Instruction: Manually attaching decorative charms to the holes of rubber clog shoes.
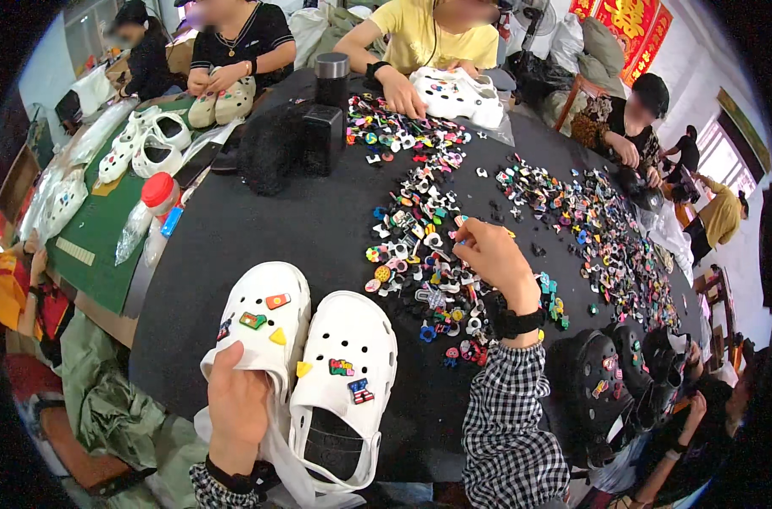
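A pair of white foam clogs lies on the black table before me. The left clog (267,297) bears several colourful charms, red, green and yellow among them. My left hand (237,407) is closed on it near its heel opening. Close beside it, the right clog (352,331) has yellow, multicoloured and letter-shaped charms on its upper. Over a long heap of small shoe charms (420,229), my right hand (498,259) is bent with its fingertips pinched together. Whether a charm is between those fingers is too small to tell.
A second charm heap (589,220) spreads to the right, with black clogs (602,382) at its near end. Across the table, a person in yellow handles white clogs (458,97). A dark tumbler (332,78) and a red-lidded jar (158,195) stand left. Co-workers sit around.
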